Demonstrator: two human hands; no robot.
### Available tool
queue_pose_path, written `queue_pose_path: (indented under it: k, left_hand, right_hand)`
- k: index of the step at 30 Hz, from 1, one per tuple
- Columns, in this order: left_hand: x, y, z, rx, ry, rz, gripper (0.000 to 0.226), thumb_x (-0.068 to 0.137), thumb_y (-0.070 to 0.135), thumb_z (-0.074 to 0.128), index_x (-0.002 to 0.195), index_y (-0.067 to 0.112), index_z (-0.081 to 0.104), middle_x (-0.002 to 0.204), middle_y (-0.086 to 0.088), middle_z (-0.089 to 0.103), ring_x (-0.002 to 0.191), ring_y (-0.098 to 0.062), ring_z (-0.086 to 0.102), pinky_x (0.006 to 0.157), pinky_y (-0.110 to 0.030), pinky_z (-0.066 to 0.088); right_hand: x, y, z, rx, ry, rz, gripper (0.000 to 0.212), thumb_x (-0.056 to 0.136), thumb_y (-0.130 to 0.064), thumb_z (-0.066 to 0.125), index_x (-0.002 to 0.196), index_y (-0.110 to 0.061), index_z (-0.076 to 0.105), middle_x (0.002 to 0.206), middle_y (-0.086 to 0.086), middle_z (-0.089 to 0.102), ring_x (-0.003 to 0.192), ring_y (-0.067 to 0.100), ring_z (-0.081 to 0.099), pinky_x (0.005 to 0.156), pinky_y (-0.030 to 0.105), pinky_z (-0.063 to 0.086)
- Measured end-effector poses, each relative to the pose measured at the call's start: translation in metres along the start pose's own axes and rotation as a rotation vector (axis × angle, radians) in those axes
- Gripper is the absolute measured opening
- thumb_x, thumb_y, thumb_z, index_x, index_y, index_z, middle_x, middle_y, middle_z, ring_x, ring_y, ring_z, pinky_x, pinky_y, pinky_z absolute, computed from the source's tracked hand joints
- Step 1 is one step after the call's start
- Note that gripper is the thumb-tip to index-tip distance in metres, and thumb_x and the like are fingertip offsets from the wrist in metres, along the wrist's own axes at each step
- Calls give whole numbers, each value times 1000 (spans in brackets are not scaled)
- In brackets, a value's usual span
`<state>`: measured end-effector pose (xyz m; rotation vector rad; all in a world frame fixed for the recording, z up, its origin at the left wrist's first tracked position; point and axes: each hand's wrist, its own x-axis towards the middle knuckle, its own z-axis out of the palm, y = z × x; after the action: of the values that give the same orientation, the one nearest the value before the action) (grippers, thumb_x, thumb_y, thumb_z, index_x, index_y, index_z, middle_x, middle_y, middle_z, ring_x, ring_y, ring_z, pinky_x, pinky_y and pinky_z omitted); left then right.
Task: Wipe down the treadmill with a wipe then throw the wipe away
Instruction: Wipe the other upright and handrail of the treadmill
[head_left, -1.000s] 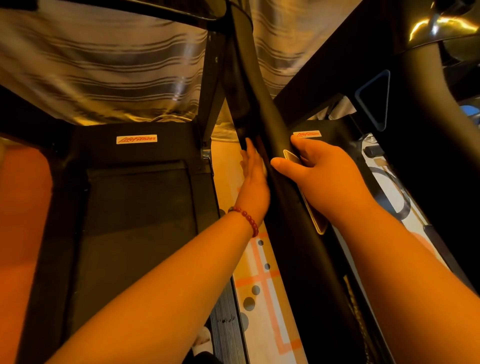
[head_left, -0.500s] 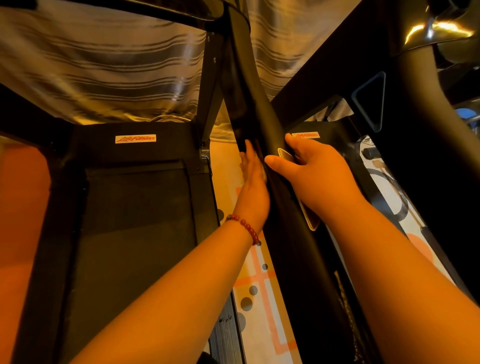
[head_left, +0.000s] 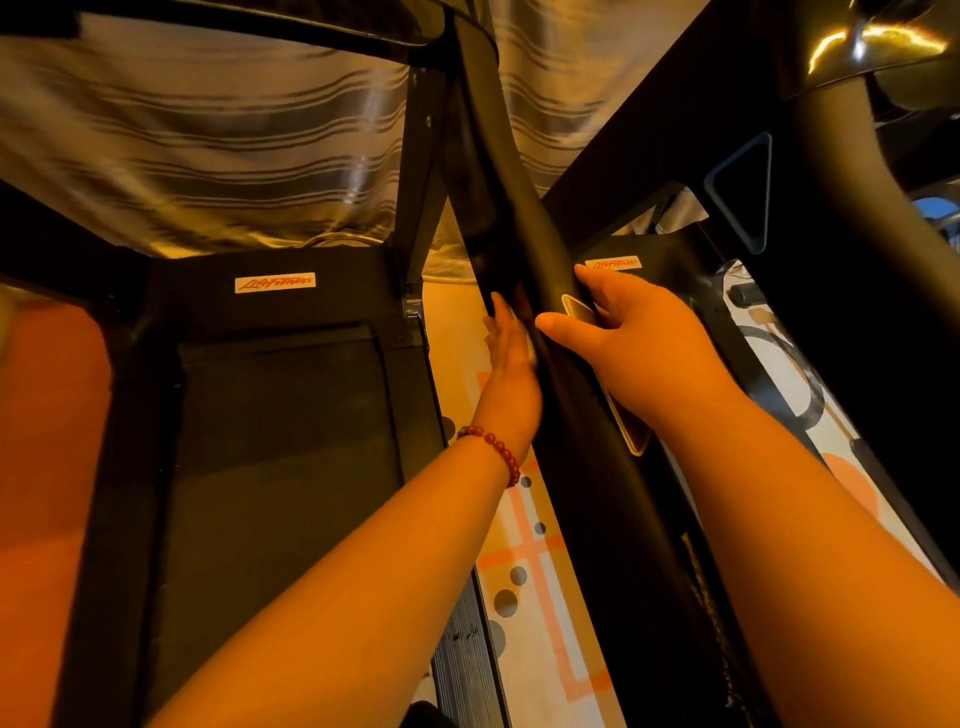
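The treadmill's black upright post (head_left: 519, 218) runs diagonally down the middle of the head view. My left hand (head_left: 511, 379), with a red bead bracelet at the wrist, presses flat against the post's left side, fingers straight. My right hand (head_left: 644, 348) holds the post from the right, with the thumb laid across its front and the fingers on the far side, partly covering a sticker (head_left: 631, 441). No wipe shows; whatever lies under my left palm is hidden. The treadmill's dark belt (head_left: 280, 441) lies to the left below.
A second black machine with a thick arm (head_left: 841, 218) stands close on the right. Between the two machines runs a strip of patterned floor (head_left: 535, 597). A striped, shiny curtain (head_left: 208, 156) hangs behind. An orange surface (head_left: 47, 441) borders the belt on the left.
Both hands stay on the post and have barely shifted along it. The view has tilted slightly.
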<state>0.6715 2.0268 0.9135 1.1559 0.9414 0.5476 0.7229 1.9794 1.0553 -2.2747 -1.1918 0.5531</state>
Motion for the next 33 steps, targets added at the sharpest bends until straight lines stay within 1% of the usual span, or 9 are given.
queue_pose_path:
  k: [3, 8, 11, 16, 20, 23, 26, 29, 33]
  left_hand:
    - [-16, 14, -2, 83, 40, 86, 45, 65, 93, 24, 105, 90, 6, 162, 10, 6, 146, -26, 19, 112, -60, 25]
    - [-16, 42, -11, -150, -40, 50, 69, 72, 92, 26, 137, 69, 16, 158, 6, 24, 144, -26, 25, 112, -62, 22]
    - [-15, 60, -10, -137, 36, 153, 44, 91, 73, 15, 132, 71, 0, 162, 7, 4, 149, -23, 9, 116, -59, 16]
    - [-7, 14, -9, -127, 15, 22, 102, 42, 107, 22, 137, 70, 11, 161, 9, 11, 146, -25, 20, 112, -60, 25]
    - [-44, 60, -9, -70, -33, 225, 40, 82, 82, 17, 120, 81, 4, 161, 17, 0, 149, -16, 3, 116, -59, 13]
    - [-46, 65, -9, -156, -52, 269, 55, 84, 80, 16, 136, 68, 2, 159, 22, -4, 148, -8, -5, 118, -56, 8]
    - [-45, 52, -11, -115, -61, 192, 76, 54, 101, 22, 124, 81, 1, 161, 14, 3, 149, -20, 10, 115, -59, 19]
    - [-42, 31, -9, -51, -98, 12, 101, 42, 105, 16, 134, 70, -7, 162, 10, 2, 146, -29, 19, 110, -63, 25]
    - [-48, 36, -10, -62, -109, 182, 44, 77, 83, 21, 113, 83, -2, 162, 12, -5, 149, -24, 8, 113, -60, 24]
  right_hand:
    - [-3, -3, -4, -8, -36, 20, 73, 85, -45, 66, 148, -28, 34, 145, -3, 47, 130, 18, 47, 97, 31, 42]
    - [-32, 11, -8, -86, -83, 119, 83, 73, -61, 65, 145, -27, 40, 134, -3, 55, 110, 14, 56, 77, 21, 44]
    - [-43, 13, -7, -70, -86, 142, 76, 68, -68, 58, 134, -31, 54, 108, -8, 62, 88, 8, 56, 65, 20, 46]
    - [-41, 12, -8, 10, -82, 131, 37, 77, -59, 63, 105, -33, 63, 92, -2, 69, 80, 13, 64, 75, 39, 58]
    - [-42, 12, -6, 35, -57, 116, 21, 80, -57, 63, 92, -42, 56, 83, -10, 66, 74, 9, 62, 68, 29, 53]
    - [-43, 11, -5, 30, -55, 116, 24, 79, -60, 60, 93, -41, 57, 81, -9, 66, 73, 10, 61, 67, 30, 52]
    - [-45, 11, -5, 65, -48, 123, 30, 80, -56, 62, 103, -37, 60, 89, -6, 67, 79, 11, 62, 76, 37, 56]
    - [-46, 11, -4, 102, -44, 131, 28, 81, -53, 64, 104, -37, 60, 92, -5, 68, 80, 11, 63, 77, 38, 57]
    - [-44, 12, -3, 81, -40, 139, 25, 81, -54, 63, 99, -37, 59, 90, -6, 68, 78, 11, 63, 73, 35, 56]
